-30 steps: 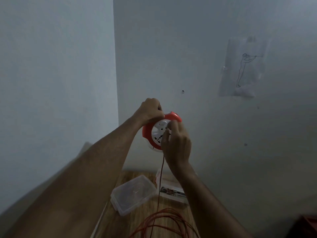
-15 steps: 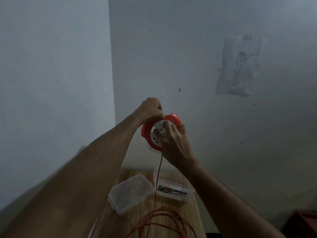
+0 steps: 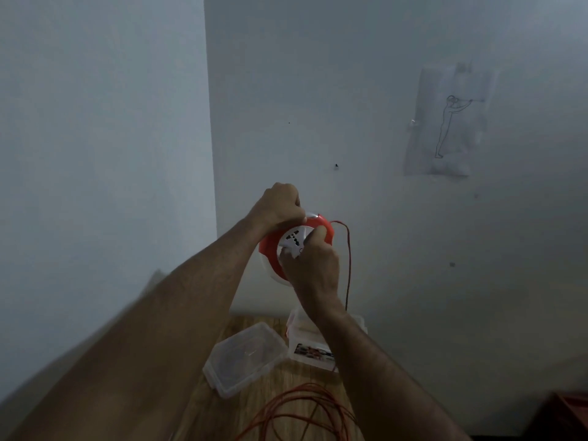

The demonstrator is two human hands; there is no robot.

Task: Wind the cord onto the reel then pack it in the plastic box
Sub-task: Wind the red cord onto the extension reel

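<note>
Two hands point(image 3: 280, 202) on unlabelled reel point(image 3: 270, 249)

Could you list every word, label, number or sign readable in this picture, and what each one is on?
No text can be read.
Printed label on the plastic box: too blurred to read.
Paper sheet on the wall: a line drawing of a standing figure, no words.
Reel face: socket holes only, no legible marking.

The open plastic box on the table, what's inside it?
The plastic box shows only a printed label on its front wall. The right forearm covers most of its interior, so its contents cannot be seen. Its lid lies beside it.
</note>
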